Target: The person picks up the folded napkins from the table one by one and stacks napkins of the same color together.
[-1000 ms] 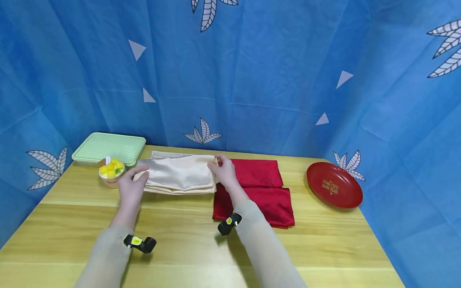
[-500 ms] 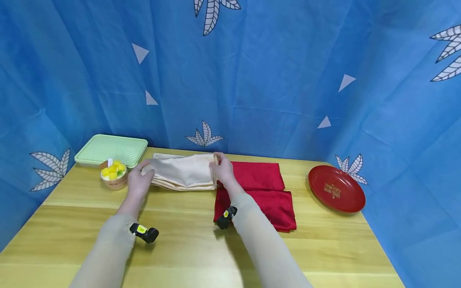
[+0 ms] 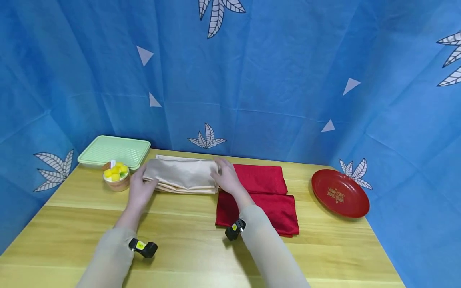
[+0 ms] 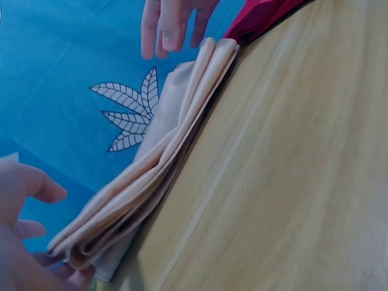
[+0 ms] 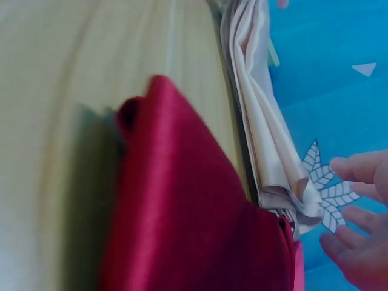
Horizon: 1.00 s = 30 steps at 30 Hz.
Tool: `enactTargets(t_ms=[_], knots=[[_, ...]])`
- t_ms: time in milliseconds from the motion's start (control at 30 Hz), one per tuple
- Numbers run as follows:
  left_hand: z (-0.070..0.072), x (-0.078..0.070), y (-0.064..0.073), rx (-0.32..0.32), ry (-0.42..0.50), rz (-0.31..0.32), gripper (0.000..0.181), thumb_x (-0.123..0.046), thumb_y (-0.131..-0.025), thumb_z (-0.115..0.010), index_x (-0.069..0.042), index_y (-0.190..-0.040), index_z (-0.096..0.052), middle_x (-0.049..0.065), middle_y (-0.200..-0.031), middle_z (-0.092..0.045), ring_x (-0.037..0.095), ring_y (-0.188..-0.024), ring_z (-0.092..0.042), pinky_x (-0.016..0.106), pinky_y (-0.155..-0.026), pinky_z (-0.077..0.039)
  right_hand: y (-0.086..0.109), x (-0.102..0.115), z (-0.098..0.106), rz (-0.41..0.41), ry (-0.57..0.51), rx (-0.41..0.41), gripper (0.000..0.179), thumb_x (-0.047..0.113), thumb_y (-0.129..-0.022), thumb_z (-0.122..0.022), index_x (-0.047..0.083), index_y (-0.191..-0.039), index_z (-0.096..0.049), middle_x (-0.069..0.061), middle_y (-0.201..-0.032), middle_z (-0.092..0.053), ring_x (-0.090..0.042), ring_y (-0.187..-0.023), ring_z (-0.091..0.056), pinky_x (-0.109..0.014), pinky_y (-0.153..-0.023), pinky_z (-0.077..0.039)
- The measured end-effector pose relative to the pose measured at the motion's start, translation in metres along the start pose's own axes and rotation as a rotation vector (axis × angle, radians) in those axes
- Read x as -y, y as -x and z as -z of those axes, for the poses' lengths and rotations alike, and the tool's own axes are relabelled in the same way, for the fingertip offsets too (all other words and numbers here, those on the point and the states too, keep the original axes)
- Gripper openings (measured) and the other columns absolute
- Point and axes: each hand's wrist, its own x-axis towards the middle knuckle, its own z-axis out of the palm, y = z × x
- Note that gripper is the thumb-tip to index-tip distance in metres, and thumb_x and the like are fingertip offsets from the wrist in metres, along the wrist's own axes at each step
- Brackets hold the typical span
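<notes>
A folded cream satin cloth (image 3: pixel 185 175) lies in layers at the back middle of the table, over another pale cloth whose edge (image 3: pixel 173 157) shows behind it. At its left end is my left hand (image 3: pixel 140 189); in the left wrist view the thumb is raised off the cloth and the lower fingers (image 4: pixel 66 273) sit right at the bottom layers. By the right end is my right hand (image 3: pixel 227 176), its fingers loosely spread and apart from the cloth in the right wrist view. Two folded red satin cloths (image 3: pixel 260 179) (image 3: pixel 275 212) lie close to the right.
A dessert cup (image 3: pixel 117 182) topped with yellow cubes stands left of the left hand. Behind it is a pale green lidded box (image 3: pixel 114 149). A red oval plate (image 3: pixel 340 193) with gold characters lies at the right. A blue curtain (image 3: pixel 273 80) hangs along the table's back.
The cream cloth, earlier gripped at both ends, has come down flatter. My right fingers have let go of its right end, and my left thumb has lifted from the left end.
</notes>
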Motion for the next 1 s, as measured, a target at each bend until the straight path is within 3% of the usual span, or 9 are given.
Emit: enactTargets(t_ms=[233, 367, 467, 633, 733, 1000], knots=[[0.003, -0.009, 0.018, -0.009, -0.145, 0.004, 0.063, -0.006, -0.087, -0.060, 0.008, -0.143, -0.034, 0.033, -0.140, -0.033, 0.044, -0.130, -0.029, 0.055, -0.108, -0.023, 0.026, -0.006, 0.009, 0.028, -0.015, 0.001, 0.051, 0.014, -0.091, -0.064, 0.003, -0.138, -0.048, -0.017, -0.144, -0.039, -0.035, -0.133, -0.031, -0.048, -0.106, -0.035], [-0.003, -0.018, 0.033, -0.069, -0.199, -0.056, 0.059, -0.006, -0.085, -0.061, 0.005, -0.140, -0.040, 0.030, -0.139, -0.033, 0.046, -0.128, -0.028, 0.058, -0.105, -0.026, 0.042, -0.006, 0.017, 0.036, -0.007, -0.006, 0.050, 0.013, -0.090, -0.065, 0.003, -0.136, -0.050, -0.016, -0.143, -0.041, -0.033, -0.132, -0.034, -0.047, -0.106, -0.035], [-0.012, -0.025, 0.043, -0.081, -0.181, -0.098, 0.055, -0.004, -0.084, -0.062, 0.005, -0.135, -0.046, 0.028, -0.138, -0.035, 0.045, -0.126, -0.032, 0.056, -0.103, -0.028, 0.056, -0.006, 0.024, 0.024, -0.022, 0.002, 0.049, 0.013, -0.089, -0.065, 0.003, -0.135, -0.051, -0.015, -0.143, -0.041, -0.032, -0.132, -0.034, -0.048, -0.106, -0.035], [-0.035, -0.036, 0.058, 0.070, -0.045, -0.089, 0.051, -0.001, -0.084, -0.060, 0.005, -0.133, -0.048, 0.025, -0.133, -0.040, 0.038, -0.113, -0.046, 0.049, -0.095, -0.042, 0.078, -0.011, 0.035, 0.000, -0.064, -0.004, 0.045, 0.012, -0.089, -0.066, 0.006, -0.132, -0.054, -0.011, -0.139, -0.045, -0.028, -0.128, -0.040, -0.045, -0.100, -0.042], [-0.049, -0.042, 0.067, 0.162, 0.011, -0.062, 0.051, -0.001, -0.085, -0.060, 0.004, -0.134, -0.048, 0.023, -0.134, -0.040, 0.036, -0.112, -0.048, 0.046, -0.091, -0.048, 0.090, -0.018, 0.040, -0.007, -0.103, -0.018, 0.041, 0.010, -0.089, -0.066, 0.006, -0.129, -0.057, -0.010, -0.133, -0.051, -0.027, -0.123, -0.046, -0.043, -0.095, -0.046], [-0.088, -0.048, 0.083, 0.257, 0.082, -0.048, 0.047, -0.001, -0.084, -0.062, 0.001, -0.131, -0.053, 0.020, -0.131, -0.045, 0.032, -0.105, -0.052, 0.040, -0.083, -0.052, 0.109, -0.033, 0.052, -0.058, -0.102, -0.066, 0.035, 0.008, -0.088, -0.067, 0.007, -0.123, -0.062, -0.007, -0.122, -0.058, -0.026, -0.114, -0.054, -0.040, -0.089, -0.051]])
